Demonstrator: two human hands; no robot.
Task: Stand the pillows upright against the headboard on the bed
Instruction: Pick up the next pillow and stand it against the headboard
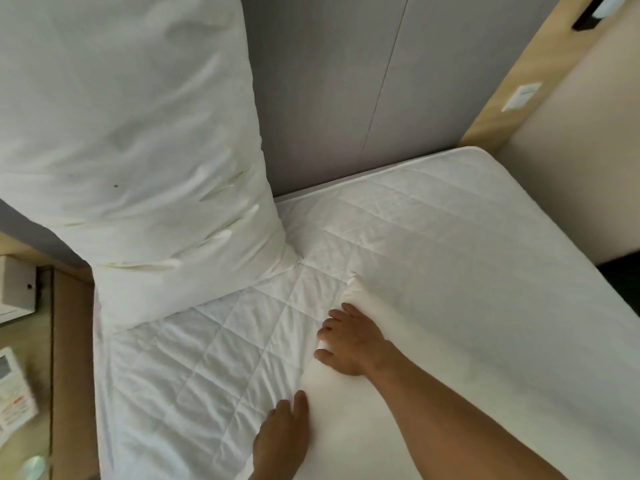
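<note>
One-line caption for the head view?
Upright pillow stands against the headboard; right hand grips the flat pillow, left hand touches its edge.

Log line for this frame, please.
upright pillow against headboard | flat pillow on bed | left hand rests on flat pillow | right hand grips its edge

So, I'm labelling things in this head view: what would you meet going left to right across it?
Upright pillow → left hand → right hand, gripping the edge of the flat pillow → wall switch.
</note>
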